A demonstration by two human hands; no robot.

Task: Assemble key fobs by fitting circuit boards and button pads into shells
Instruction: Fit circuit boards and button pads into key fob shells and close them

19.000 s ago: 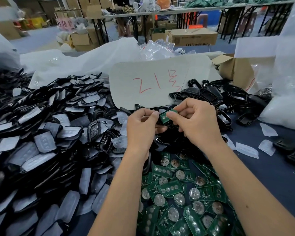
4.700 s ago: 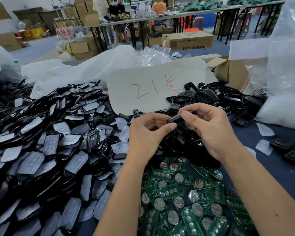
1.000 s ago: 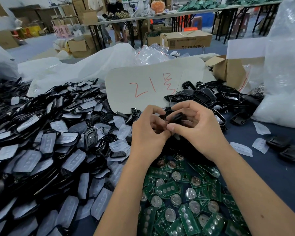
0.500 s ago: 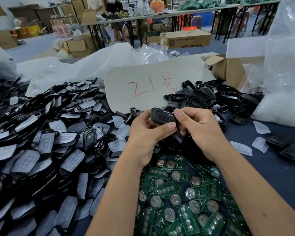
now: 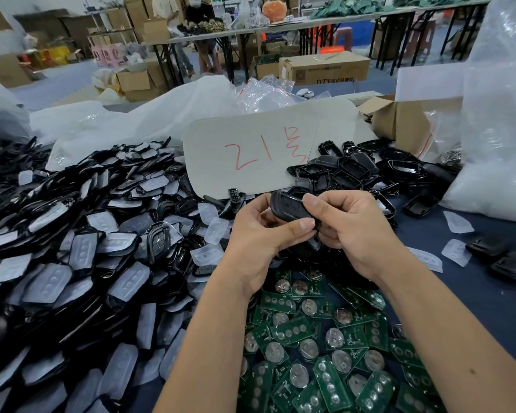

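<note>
**Both hands on one black fob shell, centre of frame**

We see the left hand (image 5: 258,234) and the right hand (image 5: 350,228) meeting at the centre of the frame, both holding a single black key fob shell (image 5: 289,205). The left thumb lies across the shell's lower edge, with the other left fingers curled behind it. The right fingers curl over the shell's right end, fingertip pressed on its top face. The shell is lifted clear of the table, tilted with its broad face toward the camera. We cannot tell what sits inside it.

Directly below the hands, in the lower centre and lower right, we note a loose heap of green circuit boards (image 5: 325,353), many showing round silver coin cells. The left half of the frame is filled by a large pile of black shells with translucent button pads (image 5: 84,248) laid on or among them. Behind the hands, upper right of centre, lies a smaller pile of empty black shell halves (image 5: 367,171). A pale card with red marking (image 5: 259,150) leans just behind the hands. A few stray pads (image 5: 456,222) lie on the dark blue table (image 5: 459,293) at right.
</note>
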